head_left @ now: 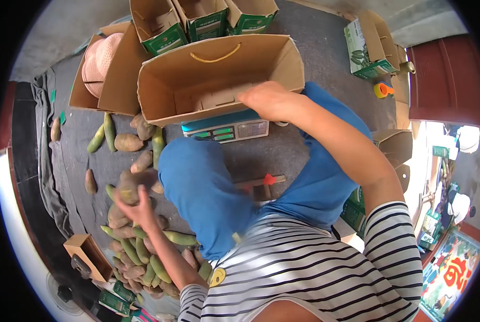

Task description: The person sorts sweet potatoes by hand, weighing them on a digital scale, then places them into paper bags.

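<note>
My left hand [138, 209] is over the pile on the left, its fingers curved around a motion-blurred brown tuber [127, 185]. My right hand [269, 101] grips the near edge of a large open cardboard box [170, 114], its fingertips over the rim and partly hidden. A yellow cord handle [215, 58] hangs on the box's far wall. Beneath the box is a digital scale [232, 131] with lit green displays. Loose brown tubers [128, 143] and long green vegetables [96, 138] lie left of the scale, with a denser heap [143, 263] beside my left forearm.
Several green-and-brown cartons [210, 27] stand behind the box. A carton to the left holds a pink woven hat [103, 64]. Another carton [371, 45] stands at the far right, near an orange tape dispenser [382, 90]. A small brown box [89, 257] is at lower left.
</note>
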Available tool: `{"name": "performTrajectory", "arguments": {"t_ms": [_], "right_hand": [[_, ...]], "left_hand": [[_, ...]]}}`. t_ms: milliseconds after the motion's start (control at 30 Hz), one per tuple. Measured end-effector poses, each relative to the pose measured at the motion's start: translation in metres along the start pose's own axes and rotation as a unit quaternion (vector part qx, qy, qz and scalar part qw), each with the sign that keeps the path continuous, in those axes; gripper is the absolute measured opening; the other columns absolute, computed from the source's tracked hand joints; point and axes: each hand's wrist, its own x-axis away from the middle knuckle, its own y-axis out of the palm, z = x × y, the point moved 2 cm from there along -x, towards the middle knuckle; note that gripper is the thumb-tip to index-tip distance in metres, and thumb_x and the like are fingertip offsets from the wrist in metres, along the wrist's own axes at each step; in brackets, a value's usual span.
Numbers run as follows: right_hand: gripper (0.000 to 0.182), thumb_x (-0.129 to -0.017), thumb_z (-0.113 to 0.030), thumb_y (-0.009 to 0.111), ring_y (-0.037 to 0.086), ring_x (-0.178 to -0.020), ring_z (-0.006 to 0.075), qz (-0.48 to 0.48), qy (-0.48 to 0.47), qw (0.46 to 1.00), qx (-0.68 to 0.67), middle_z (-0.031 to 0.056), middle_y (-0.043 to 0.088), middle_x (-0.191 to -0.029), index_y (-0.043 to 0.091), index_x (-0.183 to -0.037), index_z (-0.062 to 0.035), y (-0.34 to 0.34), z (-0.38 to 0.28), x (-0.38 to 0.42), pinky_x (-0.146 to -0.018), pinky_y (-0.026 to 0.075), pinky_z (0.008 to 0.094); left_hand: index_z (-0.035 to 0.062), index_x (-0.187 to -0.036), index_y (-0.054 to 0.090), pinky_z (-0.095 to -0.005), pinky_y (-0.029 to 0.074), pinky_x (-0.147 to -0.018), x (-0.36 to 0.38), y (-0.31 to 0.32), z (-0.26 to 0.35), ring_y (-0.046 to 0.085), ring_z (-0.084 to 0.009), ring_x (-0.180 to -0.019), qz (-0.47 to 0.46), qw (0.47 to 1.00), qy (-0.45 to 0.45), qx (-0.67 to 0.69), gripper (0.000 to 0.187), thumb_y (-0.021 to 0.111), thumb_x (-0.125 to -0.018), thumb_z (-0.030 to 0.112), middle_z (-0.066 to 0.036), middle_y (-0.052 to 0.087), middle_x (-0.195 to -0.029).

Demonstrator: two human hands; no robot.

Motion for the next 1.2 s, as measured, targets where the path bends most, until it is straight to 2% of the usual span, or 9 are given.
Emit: {"name": "performTrajectory", "arguments": {"t_ms": [200,333,467,667,767,867,1033,1100,1200], "right_hand": [[0.016,-0.081,0.001,0.051,0.063,-0.092,0.0374,0.005,0.01,1.0,-0.004,0.0204,0.064,-0.09,0.054,-0.097,0.0013,0.003,-0.001,0.001,-0.074,0.051,0.0454],[0.017,-0.083,-0.001,0.05,0.063,-0.093,0.0362,-0.003,0.011,1.0,-0.001,0.02,0.065,-0.095,0.056,-0.099,0.001,0.006,0.0,-0.002,-0.075,0.052,0.044],[0.019,-0.088,-0.008,0.047,0.065,-0.096,0.0324,-0.006,0.021,1.0,0.011,0.0164,0.068,-0.097,0.06,-0.101,-0.0011,0.001,-0.001,-0.002,-0.077,0.053,0.0414],[0.016,-0.084,-0.001,0.05,0.064,-0.094,0.0351,0.01,-0.016,1.0,-0.01,0.0188,0.065,-0.095,0.055,-0.099,0.0006,0.001,-0.003,-0.004,-0.075,0.052,0.0438],[0.02,-0.089,-0.008,0.046,0.064,-0.097,0.0345,-0.017,-0.016,1.0,-0.003,0.0193,0.067,-0.096,0.058,-0.103,-0.0014,0.0,-0.001,-0.006,-0.079,0.052,0.0436],[0.019,-0.089,-0.008,0.045,0.064,-0.095,0.0354,-0.016,-0.04,0.999,-0.011,0.02,0.066,-0.095,0.058,-0.101,-0.0011,0.0,-0.003,-0.005,-0.078,0.051,0.0447],[0.02,-0.089,-0.006,0.043,0.063,-0.095,0.0376,0.007,-0.045,0.999,-0.014,0.0224,0.065,-0.096,0.057,-0.102,0.0001,0.003,0.003,-0.007,-0.079,0.05,0.045],[0.019,-0.088,-0.004,0.043,0.062,-0.094,0.0388,0.021,-0.054,0.998,-0.021,0.0234,0.064,-0.096,0.056,-0.102,0.0004,0.009,0.001,-0.008,-0.079,0.05,0.0454],[0.017,-0.087,-0.002,0.046,0.061,-0.093,0.0393,-0.002,-0.04,0.999,-0.005,0.0231,0.063,-0.094,0.055,-0.101,0.0004,0.002,-0.004,-0.008,-0.079,0.049,0.0463]], "left_hand": [[-0.0002,-0.137,0.038,-0.0407,0.037,-0.105,-0.075,-0.016,0.163,0.046,-0.0289,-0.124,0.07,0.939,0.141,0.307,0.075,0.075,-0.073,0.016,-0.017,0.045,-0.135],[-0.0009,-0.134,0.042,-0.0402,0.038,-0.103,-0.09,0.06,0.227,0.046,-0.0296,-0.123,-0.159,0.931,0.285,0.162,0.081,0.081,-0.066,0.017,-0.017,0.047,-0.134],[0.0017,-0.132,0.043,-0.0388,0.041,-0.1,-0.092,0.156,0.23,0.05,-0.0351,-0.118,-0.326,0.839,0.435,0.004,0.082,0.082,-0.063,0.021,-0.021,0.052,-0.126],[-0.0013,-0.133,0.04,-0.0409,0.043,-0.098,-0.094,0.233,0.202,0.052,-0.0375,-0.117,-0.583,0.68,0.379,-0.232,0.084,0.08,-0.064,0.026,-0.026,0.052,-0.126],[-0.001,-0.134,0.041,-0.0411,0.043,-0.097,-0.092,0.247,0.185,0.054,-0.038,-0.113,-0.608,0.67,0.353,-0.238,0.083,0.079,-0.067,0.03,-0.026,0.054,-0.123],[-0.0004,-0.133,0.044,-0.0392,0.045,-0.095,-0.106,0.233,0.185,0.057,-0.0338,-0.109,-0.518,0.76,0.384,-0.082,0.074,0.077,-0.074,0.031,-0.023,0.055,-0.123],[0.0014,-0.128,0.05,-0.0258,0.047,-0.088,-0.116,0.112,0.202,0.059,-0.0132,-0.102,-0.337,0.891,0.209,0.221,0.04,0.063,-0.091,0.012,-0.009,0.06,-0.118],[0.0005,-0.117,0.058,-0.0275,0.049,-0.082,-0.12,0.076,0.163,0.062,-0.013,-0.092,-0.186,0.928,0.187,0.262,0.03,0.063,-0.09,0.014,-0.008,0.066,-0.102],[0.0003,-0.109,0.061,-0.0294,0.05,-0.077,-0.101,0.05,0.057,0.062,-0.013,-0.086,-0.118,0.979,0.085,0.145,0.024,0.062,-0.09,0.015,-0.008,0.067,-0.096]]}}
